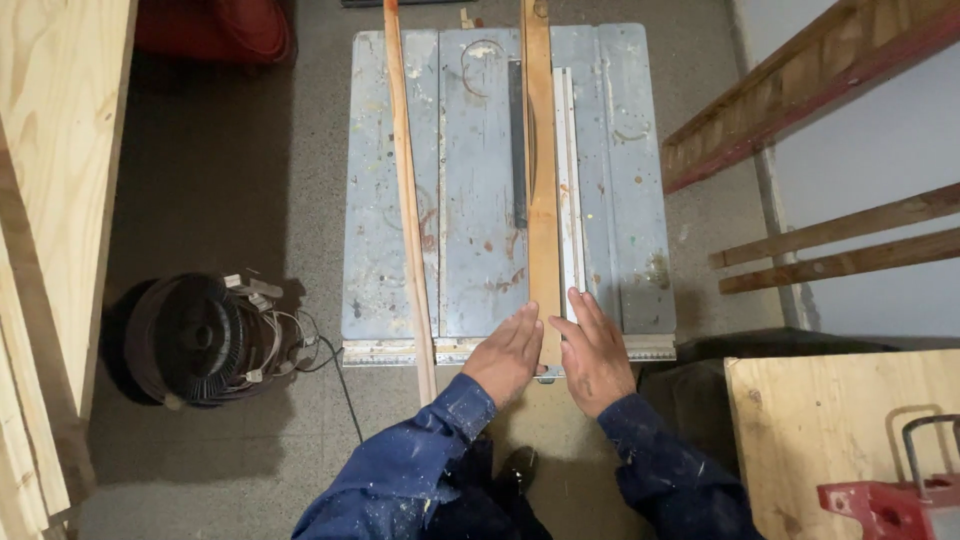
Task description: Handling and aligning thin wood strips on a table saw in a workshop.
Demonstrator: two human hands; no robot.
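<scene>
Left hand [508, 350] and right hand [590, 348], both flat with fingers spread, press on the near end of a wooden board [541, 200] at the near edge of the table saw top [475, 200]. The board runs lengthwise along the metal rip fence [567, 180], beside the blade slot [518, 140]. A thin wooden strip [408, 190] lies nearer the left edge, overhanging the near edge; a coiled wire spool [195, 338] sits on the floor at left.

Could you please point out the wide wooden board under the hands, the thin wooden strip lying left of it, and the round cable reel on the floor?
Wide wooden board [543, 200], head view, mid-length.
Thin wooden strip [408, 200], head view, middle.
Round cable reel [190, 340], head view, hub.
</scene>
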